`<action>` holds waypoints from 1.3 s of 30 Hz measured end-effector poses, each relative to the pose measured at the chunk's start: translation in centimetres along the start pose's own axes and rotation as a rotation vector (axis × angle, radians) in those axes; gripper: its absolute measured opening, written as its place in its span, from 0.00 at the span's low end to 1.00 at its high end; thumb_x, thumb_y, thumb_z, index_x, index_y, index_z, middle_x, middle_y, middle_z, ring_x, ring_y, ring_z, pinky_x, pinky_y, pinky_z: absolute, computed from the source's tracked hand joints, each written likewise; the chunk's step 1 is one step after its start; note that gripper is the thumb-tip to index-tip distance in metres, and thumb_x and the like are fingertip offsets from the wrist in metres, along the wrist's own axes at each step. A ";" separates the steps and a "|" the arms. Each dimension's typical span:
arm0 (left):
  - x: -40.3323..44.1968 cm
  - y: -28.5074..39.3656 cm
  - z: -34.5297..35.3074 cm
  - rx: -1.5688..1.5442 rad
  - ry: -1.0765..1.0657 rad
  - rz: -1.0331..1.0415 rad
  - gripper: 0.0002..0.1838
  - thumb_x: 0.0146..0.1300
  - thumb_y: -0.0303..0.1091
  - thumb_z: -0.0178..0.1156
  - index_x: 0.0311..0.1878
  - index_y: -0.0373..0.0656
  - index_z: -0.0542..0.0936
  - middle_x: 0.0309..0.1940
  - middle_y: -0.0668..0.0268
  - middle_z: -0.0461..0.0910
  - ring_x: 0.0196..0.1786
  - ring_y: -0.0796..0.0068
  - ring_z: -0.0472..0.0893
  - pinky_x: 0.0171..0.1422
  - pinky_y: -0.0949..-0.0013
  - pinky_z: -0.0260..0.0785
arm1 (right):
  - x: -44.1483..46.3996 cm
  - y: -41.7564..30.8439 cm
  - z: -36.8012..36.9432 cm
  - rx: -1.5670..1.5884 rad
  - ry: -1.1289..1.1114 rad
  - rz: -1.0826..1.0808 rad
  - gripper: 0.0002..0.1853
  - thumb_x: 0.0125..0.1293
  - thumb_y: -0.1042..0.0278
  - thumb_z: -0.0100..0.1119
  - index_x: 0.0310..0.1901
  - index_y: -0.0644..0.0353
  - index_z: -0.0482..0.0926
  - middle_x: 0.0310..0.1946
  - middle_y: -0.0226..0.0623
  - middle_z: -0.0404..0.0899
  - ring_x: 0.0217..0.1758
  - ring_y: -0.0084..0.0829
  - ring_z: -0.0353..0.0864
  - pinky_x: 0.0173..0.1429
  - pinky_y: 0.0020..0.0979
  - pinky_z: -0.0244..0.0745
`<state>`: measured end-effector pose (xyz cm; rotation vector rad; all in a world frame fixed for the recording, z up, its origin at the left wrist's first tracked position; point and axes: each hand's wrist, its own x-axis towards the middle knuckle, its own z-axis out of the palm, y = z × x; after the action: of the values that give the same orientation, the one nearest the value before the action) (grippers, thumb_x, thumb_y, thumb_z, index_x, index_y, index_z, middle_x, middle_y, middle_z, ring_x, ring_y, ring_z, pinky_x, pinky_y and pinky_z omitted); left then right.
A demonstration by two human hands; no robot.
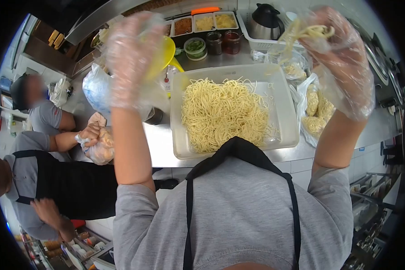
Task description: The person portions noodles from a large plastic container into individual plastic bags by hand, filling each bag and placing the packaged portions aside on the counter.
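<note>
Both hands wear loose clear plastic gloves. My left hand [132, 60] is raised at the upper left, smeared by motion, in front of a yellow object [167, 54]; whether it holds anything is unclear. At the upper right my right hand [342, 42] is raised with its fingers closed around a few strands of noodles [318, 31]. Between and below the hands, a large translucent tub [289, 112] holds a wide heap of thin yellow noodles [225, 112], with its right side mostly bare.
Behind the tub are jars [214, 42], a green-filled container [195, 48], topping trays [204, 22] and a thermos [265, 21]. Bagged noodles [314, 121] lie right. At left, one co-worker's hand [91, 131] holds a plastic bag; another person [47, 114] stands beyond.
</note>
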<state>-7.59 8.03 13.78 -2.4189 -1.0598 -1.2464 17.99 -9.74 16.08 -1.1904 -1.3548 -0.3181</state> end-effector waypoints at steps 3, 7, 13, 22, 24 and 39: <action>1.9 -4.9 -1.0 0.266 -0.127 -0.035 0.22 0.61 0.54 0.52 0.49 0.49 0.78 0.47 0.56 0.78 0.56 0.56 0.72 0.58 0.56 0.65 | 0.7 0.3 -2.5 0.417 -0.404 0.307 0.19 0.55 0.77 0.63 0.49 0.67 0.73 0.40 0.35 0.76 0.39 0.21 0.75 0.40 0.21 0.69; 2.5 -6.4 0.1 0.433 -0.424 -0.192 0.26 0.64 0.58 0.44 0.56 0.51 0.74 0.52 0.53 0.75 0.62 0.52 0.66 0.63 0.54 0.62 | 0.4 -0.2 -2.4 0.415 -0.403 0.287 0.22 0.55 0.78 0.63 0.52 0.67 0.72 0.44 0.38 0.77 0.41 0.25 0.77 0.42 0.22 0.73; 2.8 -10.1 3.2 0.359 -0.470 -0.207 0.28 0.63 0.58 0.46 0.58 0.48 0.72 0.55 0.53 0.74 0.62 0.53 0.68 0.63 0.57 0.61 | 0.2 3.2 0.3 -0.025 -0.816 0.010 0.11 0.57 0.76 0.56 0.43 0.60 0.75 0.42 0.41 0.78 0.38 0.32 0.81 0.42 0.30 0.78; 2.1 -8.8 3.8 -0.273 -0.298 -0.375 0.28 0.55 0.32 0.57 0.59 0.32 0.68 0.54 0.52 0.74 0.53 0.62 0.76 0.56 0.67 0.67 | -17.0 17.6 12.2 -0.429 -1.269 0.288 0.18 0.61 0.59 0.48 0.48 0.59 0.76 0.38 0.50 0.79 0.43 0.47 0.78 0.49 0.40 0.72; 1.8 -6.4 2.8 -0.702 -0.117 -0.522 0.25 0.56 0.26 0.56 0.59 0.31 0.69 0.57 0.57 0.71 0.50 0.72 0.76 0.51 0.76 0.68 | -17.0 18.4 13.1 -0.352 -1.549 0.408 0.19 0.58 0.62 0.54 0.51 0.57 0.75 0.40 0.49 0.79 0.46 0.46 0.78 0.50 0.39 0.72; -8.8 6.5 2.8 -1.509 -0.615 -0.746 0.30 0.51 0.42 0.63 0.55 0.34 0.72 0.60 0.60 0.67 0.50 0.76 0.73 0.53 0.74 0.64 | -0.3 4.7 0.2 0.446 -0.613 0.546 0.13 0.56 0.73 0.63 0.43 0.53 0.75 0.35 0.24 0.77 0.31 0.16 0.73 0.32 0.19 0.70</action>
<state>-4.72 0.40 6.02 -3.8864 -1.6221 -2.1140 21.45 -7.69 13.62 -1.2582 -1.4341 0.7576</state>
